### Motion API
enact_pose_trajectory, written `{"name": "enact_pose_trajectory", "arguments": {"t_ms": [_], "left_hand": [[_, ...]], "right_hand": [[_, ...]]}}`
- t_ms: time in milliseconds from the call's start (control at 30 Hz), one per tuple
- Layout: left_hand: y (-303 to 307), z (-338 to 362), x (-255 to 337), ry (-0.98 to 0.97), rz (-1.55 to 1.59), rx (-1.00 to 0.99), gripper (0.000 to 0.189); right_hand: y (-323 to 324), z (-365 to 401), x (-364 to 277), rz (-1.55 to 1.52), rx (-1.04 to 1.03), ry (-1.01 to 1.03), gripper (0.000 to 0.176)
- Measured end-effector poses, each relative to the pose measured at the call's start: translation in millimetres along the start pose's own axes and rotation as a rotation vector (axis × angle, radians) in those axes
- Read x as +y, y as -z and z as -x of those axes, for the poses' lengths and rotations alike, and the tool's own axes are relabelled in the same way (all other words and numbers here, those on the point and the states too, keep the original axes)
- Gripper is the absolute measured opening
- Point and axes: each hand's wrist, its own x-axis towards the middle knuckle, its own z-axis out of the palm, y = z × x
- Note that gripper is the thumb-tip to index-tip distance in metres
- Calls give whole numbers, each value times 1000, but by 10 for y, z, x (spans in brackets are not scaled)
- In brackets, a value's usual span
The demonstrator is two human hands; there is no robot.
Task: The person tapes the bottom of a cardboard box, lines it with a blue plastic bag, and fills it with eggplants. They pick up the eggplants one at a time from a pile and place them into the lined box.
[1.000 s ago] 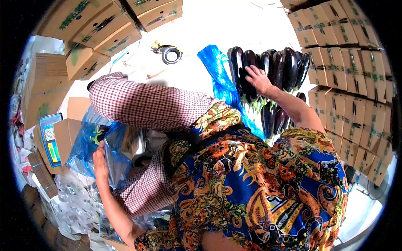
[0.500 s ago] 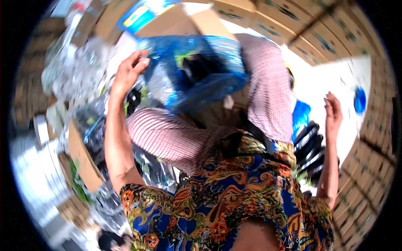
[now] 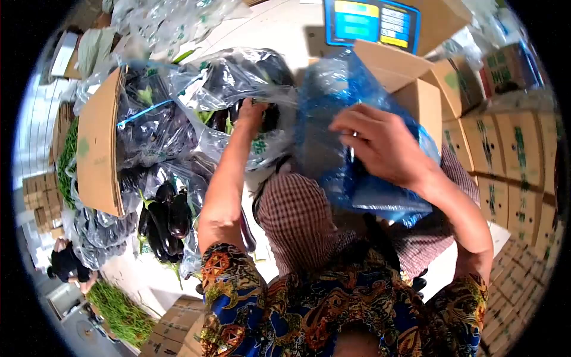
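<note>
My left hand (image 3: 252,114) reaches down into the mouth of a clear plastic bag (image 3: 238,74) of dark eggplants, touching the eggplants (image 3: 270,118) inside. Its fingertips are hidden, so its grip does not show. Over a blue plastic bag (image 3: 324,113) hovers my right hand (image 3: 383,143), fingers loosely bent and apart, with nothing visible in it. The blue bag lines a cardboard box (image 3: 425,98) between my knees. More eggplants (image 3: 169,220) lie in an opened clear bag beside my left arm.
A cardboard box (image 3: 98,146) with bagged eggplants stands at left. Stacked cartons (image 3: 505,143) line the right side. A blue-and-yellow printed panel (image 3: 372,24) is at the top. Long green vegetables (image 3: 119,309) are heaped at lower left, near another person (image 3: 68,262).
The view has turned left. My left hand has gone from beside the blue bag into the clear eggplant bag. My right hand has come from the far right to above the blue bag.
</note>
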Motion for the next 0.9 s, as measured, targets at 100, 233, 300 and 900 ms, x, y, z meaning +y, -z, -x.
{"name": "enact_pose_trajectory", "arguments": {"t_ms": [100, 233, 300, 900], "left_hand": [[22, 22, 142, -942, -926, -150, 30], [-213, 49, 694, -1080, -331, -186, 25], [-320, 41, 884, -670, 229, -464, 27], [-783, -310, 4, -606, -231, 451, 45]], "right_hand": [[-620, -725, 301, 113, -150, 300, 17], [-1324, -1269, 791, 355, -581, 266, 23], [-1424, -1238, 992, 697, -509, 473, 25], [-1239, -1760, 1150, 1047, -870, 296, 14]]}}
